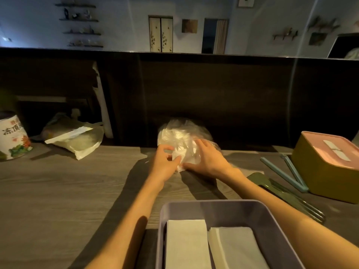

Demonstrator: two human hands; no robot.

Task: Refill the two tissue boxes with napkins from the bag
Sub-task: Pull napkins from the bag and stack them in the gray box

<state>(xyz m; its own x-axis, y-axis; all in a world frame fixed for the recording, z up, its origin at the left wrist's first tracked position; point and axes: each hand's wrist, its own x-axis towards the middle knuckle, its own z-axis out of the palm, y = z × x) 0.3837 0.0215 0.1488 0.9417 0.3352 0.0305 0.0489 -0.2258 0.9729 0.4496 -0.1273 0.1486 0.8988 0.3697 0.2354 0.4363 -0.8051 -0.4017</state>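
The open purple tissue box (223,208) nearest the camera holds two white napkin stacks (186,243). Beyond it, both forearms reach forward to the clear plastic bag (180,133): the left hand (163,162) pinches a napkin (179,157) at its mouth, while the right hand (208,158) lies spread on the bag. The lidded yellow tissue box (320,171) sits far right.

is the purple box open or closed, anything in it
Open: the purple box has no lid on, and two stacks of white napkins lie side by side inside. How full it is cannot be told.
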